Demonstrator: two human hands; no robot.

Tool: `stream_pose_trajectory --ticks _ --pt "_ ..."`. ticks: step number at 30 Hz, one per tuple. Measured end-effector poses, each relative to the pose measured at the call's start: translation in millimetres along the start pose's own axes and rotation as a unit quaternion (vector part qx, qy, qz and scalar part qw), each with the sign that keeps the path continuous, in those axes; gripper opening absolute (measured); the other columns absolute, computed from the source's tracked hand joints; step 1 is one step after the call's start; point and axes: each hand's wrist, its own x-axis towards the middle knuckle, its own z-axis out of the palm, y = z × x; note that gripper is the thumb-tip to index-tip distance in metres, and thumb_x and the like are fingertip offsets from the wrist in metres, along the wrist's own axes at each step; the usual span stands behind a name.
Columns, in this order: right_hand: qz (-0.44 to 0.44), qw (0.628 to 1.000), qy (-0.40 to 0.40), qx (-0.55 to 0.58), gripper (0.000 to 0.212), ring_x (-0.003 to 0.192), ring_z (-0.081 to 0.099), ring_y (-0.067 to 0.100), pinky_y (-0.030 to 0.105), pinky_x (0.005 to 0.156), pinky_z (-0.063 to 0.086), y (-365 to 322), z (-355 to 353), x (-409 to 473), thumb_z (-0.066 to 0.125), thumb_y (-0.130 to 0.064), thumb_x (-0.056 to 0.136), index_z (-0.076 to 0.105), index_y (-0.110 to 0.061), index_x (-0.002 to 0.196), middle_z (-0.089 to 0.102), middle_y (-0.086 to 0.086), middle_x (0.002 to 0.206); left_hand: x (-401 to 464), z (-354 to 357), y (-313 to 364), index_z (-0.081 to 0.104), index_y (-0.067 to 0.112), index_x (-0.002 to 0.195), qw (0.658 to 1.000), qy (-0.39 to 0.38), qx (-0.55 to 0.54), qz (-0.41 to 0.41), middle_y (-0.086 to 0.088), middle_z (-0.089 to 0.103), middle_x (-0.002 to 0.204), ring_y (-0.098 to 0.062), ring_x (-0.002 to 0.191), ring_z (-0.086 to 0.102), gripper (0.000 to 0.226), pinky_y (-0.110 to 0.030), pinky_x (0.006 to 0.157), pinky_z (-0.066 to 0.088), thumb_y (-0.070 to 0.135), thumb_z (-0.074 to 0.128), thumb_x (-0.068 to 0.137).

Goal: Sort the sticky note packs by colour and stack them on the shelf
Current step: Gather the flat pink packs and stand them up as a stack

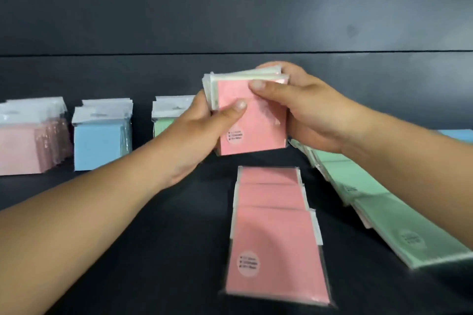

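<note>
A dark shelf runs wide under everything, backed by a dark wall panel. Both of the person's hands meet above it, and the rest sits around that grip.

Below and to the right of the grip, a long slanted row of green packs lies overlapped along the shelf. Straight below the grip lies a shorter run of salmon-pink packs, overlapped flat, the nearest one showing a round white sticker.

Far to the left of the grip, a stack of pale pink packs stands upright against the wall. Nearer, a stack of blue packs stands beside it, and a green stack is partly hidden behind the left wrist.

In the grip itself is a small bundle of packs, pink in front with paler ones fanned behind. The left hand clamps it from the left, thumb pressed on the pink face. The right hand wraps it from the right, thumb across the upper front, fingers curled behind.

At the far right edge, a sliver of a blue pack shows.
</note>
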Motion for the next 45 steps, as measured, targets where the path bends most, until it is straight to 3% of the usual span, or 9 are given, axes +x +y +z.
stream_pose_trajectory --ticks 4,7,12,18,22,29,33,37,45 --pt "0.061 0.998 0.021 0.023 0.02 0.074 0.056 0.007 0.021 0.068 0.045 32 0 -37 0.057 -0.01 0.085 0.043 -0.023 0.092 0.055 -0.004 0.084 -26 8 -13 0.043 0.04 0.112 0.987 -0.095 0.116 -0.052 0.031 0.055 0.105 0.023 0.091 0.053 0.025 0.0 0.079 0.043 0.025 0.047 0.092" --pt "0.062 0.997 0.008 -0.035 0.035 0.081 0.054 0.009 0.022 0.073 0.044 42 -3 -45 0.058 0.001 0.084 0.042 -0.028 0.095 0.054 -0.003 0.09 -37 11 -11 0.048 0.041 0.111 0.984 -0.109 0.124 -0.072 0.026 0.058 0.115 0.013 0.108 0.051 0.027 -0.007 0.093 0.042 0.019 0.046 0.095" --pt "0.05 0.977 0.001 -0.209 0.036 0.095 0.062 0.007 0.024 0.085 0.052 25 -11 -51 0.064 -0.003 0.082 0.053 -0.026 0.107 0.065 -0.005 0.101 -45 11 -10 0.054 0.034 0.101 0.982 -0.017 0.161 -0.095 0.012 0.065 0.111 -0.005 0.109 0.058 0.023 -0.028 0.1 0.043 0.013 0.054 0.092" --pt "0.107 0.975 -0.008 -0.196 0.024 0.095 0.067 0.019 0.025 0.082 0.056 22 -18 -52 0.064 -0.002 0.083 0.063 -0.012 0.104 0.069 0.008 0.11 -44 9 -2 0.059 0.037 0.097 0.966 -0.031 0.229 -0.114 0.014 0.066 0.11 -0.008 0.108 0.059 0.019 -0.032 0.101 0.044 0.019 0.056 0.091" --pt "0.119 0.977 0.009 -0.177 0.026 0.09 0.068 0.028 0.025 0.078 0.056 19 -28 -29 0.062 -0.004 0.085 0.061 -0.001 0.11 0.068 0.014 0.111 -16 9 1 0.062 0.015 0.109 0.973 0.038 0.189 -0.13 0.0 0.067 0.11 -0.015 0.1 0.064 0.02 -0.027 0.083 0.055 0.017 0.058 0.089" --pt "0.108 0.979 0.11 -0.134 0.016 0.087 0.061 0.021 0.034 0.083 0.052 36 -61 59 0.058 0.0 0.088 0.053 -0.012 0.078 0.063 0.009 0.096 75 21 -34 0.065 0.019 0.099 0.964 0.172 0.175 -0.105 -0.004 0.069 0.106 -0.024 0.101 0.064 0.014 -0.043 0.097 0.047 0.025 0.06 0.087" --pt "0.138 0.972 0.135 -0.137 0.018 0.073 0.059 0.023 0.032 0.068 0.051 66 -71 85 0.057 0.003 0.086 0.052 -0.009 0.074 0.061 0.015 0.094 99 31 -66 0.066 0.009 0.106 0.943 0.224 0.217 -0.12 -0.003 0.065 0.097 -0.023 0.095 0.062 0.021 -0.034 0.09 0.047 0.018 0.053 0.092" --pt "0.176 0.965 0.16 -0.111 0.014 0.09 0.065 0.033 0.047 0.089 0.052 89 -72 98 0.063 0.0 0.082 0.054 -0.007 0.073 0.066 0.021 0.1 108 27 -86 0.064 0.005 0.111 0.935 0.228 0.241 -0.124 -0.009 0.066 0.105 -0.025 0.096 0.061 0.025 -0.032 0.088 0.045 0.018 0.051 0.094" --pt "0.188 0.959 0.171 -0.122 0.023 0.104 0.063 0.036 0.05 0.09 0.051 112 -64 95 0.067 -0.005 0.08 0.051 -0.013 0.067 0.067 0.021 0.105 103 15 -110 0.061 0.007 0.114 0.925 0.249 0.239 -0.157 -0.001 0.061 0.093 -0.016 0.082 0.055 0.03 -0.023 0.067 0.038 0.027 0.055 0.091"
